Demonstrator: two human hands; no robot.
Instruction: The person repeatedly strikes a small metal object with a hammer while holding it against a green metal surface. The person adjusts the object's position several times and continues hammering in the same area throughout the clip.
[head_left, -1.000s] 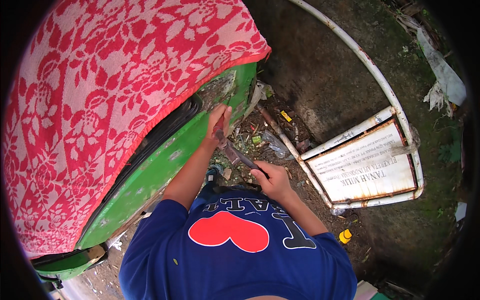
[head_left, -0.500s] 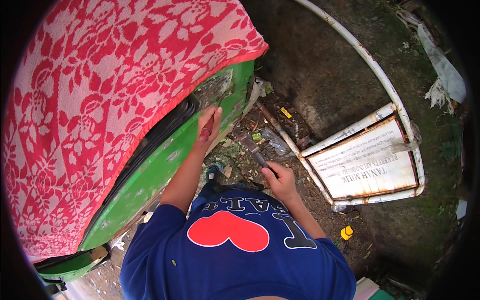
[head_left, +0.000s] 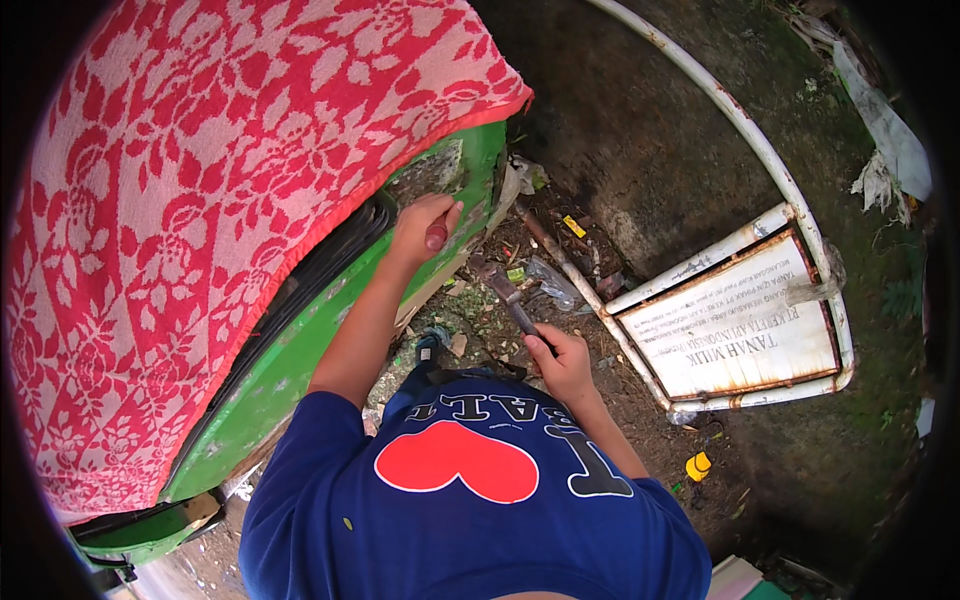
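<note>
Plainly, the relation is set between a hammer and a short red handle. By the right hand, near the middle of the frame, the hammer is gripped with fingers closed around its shaft; its long axis is slanted up and to the left, and its head is held below and to the right of the red handle, apart from it. By the left hand, at upper middle, the red handle is enclosed in a fist, its rounded end turned toward the hammer; its other end is hidden. The left hand is held nearer to the green panel, though contact cannot be told. The panel is stretched diagonally toward lower left and partly covered by a flowered cloth. On the littered ground, a clear plastic bag is seen; at right, a white signboard is framed by rusty pipe.
</note>
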